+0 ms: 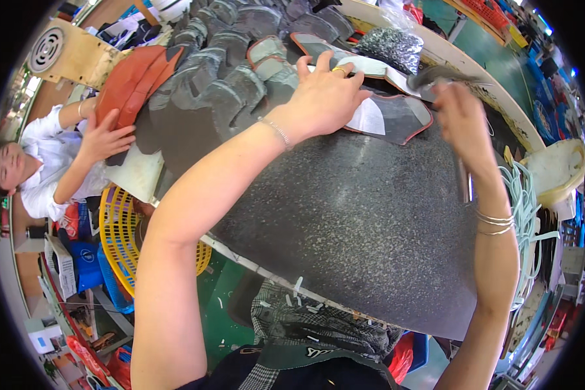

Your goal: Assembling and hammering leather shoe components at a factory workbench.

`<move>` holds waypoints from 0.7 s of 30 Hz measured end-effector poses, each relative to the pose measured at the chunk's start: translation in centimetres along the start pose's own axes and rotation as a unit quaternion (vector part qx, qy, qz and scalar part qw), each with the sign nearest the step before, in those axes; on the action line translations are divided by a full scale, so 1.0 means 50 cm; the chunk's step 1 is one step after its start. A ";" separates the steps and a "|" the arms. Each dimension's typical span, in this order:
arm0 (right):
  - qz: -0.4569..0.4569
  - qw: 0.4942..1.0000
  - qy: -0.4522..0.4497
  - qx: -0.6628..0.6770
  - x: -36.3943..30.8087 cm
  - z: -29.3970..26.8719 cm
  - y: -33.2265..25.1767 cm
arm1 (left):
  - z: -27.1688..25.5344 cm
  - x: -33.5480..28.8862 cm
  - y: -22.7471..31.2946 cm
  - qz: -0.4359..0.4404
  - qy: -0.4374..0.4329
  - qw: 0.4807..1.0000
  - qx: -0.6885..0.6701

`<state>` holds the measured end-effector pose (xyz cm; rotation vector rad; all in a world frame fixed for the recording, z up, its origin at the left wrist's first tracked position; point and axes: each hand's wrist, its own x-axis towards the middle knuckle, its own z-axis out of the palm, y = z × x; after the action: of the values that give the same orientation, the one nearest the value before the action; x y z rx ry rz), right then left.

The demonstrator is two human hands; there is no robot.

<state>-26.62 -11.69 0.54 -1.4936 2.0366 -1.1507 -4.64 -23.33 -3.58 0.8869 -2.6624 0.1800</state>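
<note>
1. A cluttered workroom was filled by a broad table [344,214] with a dark, speckled top, and its far left part was covered by a heap of dark grey pieces [221,71].
2. A red-edged grey panel [406,120] with a white patch was laid near the far side of the table, just right of the left grip [328,97] and partly hidden by it. A second, white-banded panel [370,67] was set just beyond it.
3. The left grip was spread, its fingers apart and laid over the panels; nothing was seen to be clamped in it. How firmly it was pressed down could not be told.
4. The right grip [460,120] was closed around a hammer-like tool [432,77]. Both were blurred, so whether the tool was touching anything could not be told.
5. Bruised fingers were judged the chief danger, since the left grip was spread near the tool and a badly aimed blow could be landed on it.
6. The panel could be shifted or creased if it was held too lightly, and its red edge could be marked by an off-centre blow.
7. Loose pieces could be dragged in from the heap, as they were crowded close to the left grip.
8. The tool or the right forearm could be snagged by the pale cords [523,201] hung beside the table.
</note>
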 end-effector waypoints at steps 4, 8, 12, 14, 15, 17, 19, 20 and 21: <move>-0.084 0.993 0.050 -0.071 0.044 -0.039 -0.038 | 0.011 -0.006 0.012 0.048 0.056 0.997 -0.031; -0.095 0.954 -0.035 -0.284 0.125 0.037 -0.051 | -0.044 0.005 0.042 -0.015 0.060 0.989 -0.137; -0.139 0.915 -0.127 -0.356 0.143 0.080 -0.057 | -0.164 -0.068 0.038 0.193 -0.145 0.940 -0.240; -0.141 0.908 -0.138 -0.370 0.144 0.083 -0.045 | -0.224 -0.132 0.019 0.213 -0.177 0.925 -0.260; -0.120 0.918 -0.128 -0.355 0.141 0.076 -0.034 | -0.239 -0.164 -0.006 0.198 -0.159 0.922 -0.292; -0.111 0.930 -0.117 -0.329 0.140 0.080 -0.025 | -0.279 -0.225 -0.084 0.109 -0.091 0.883 -0.447; -0.126 0.937 -0.104 -0.308 0.139 0.091 -0.008 | -0.299 -0.294 -0.197 -0.001 0.030 0.783 -0.621; -0.131 0.938 -0.102 -0.304 0.137 0.092 -0.007 | -0.299 -0.320 -0.260 -0.040 0.100 0.735 -0.669; -0.132 0.939 -0.092 -0.305 0.137 0.090 -0.007 | -0.293 -0.335 -0.291 -0.065 0.132 0.693 -0.706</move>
<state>-25.83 -19.75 -0.75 -2.1213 2.2160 -0.4266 20.65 -22.33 4.62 0.3745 -1.5983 -1.4404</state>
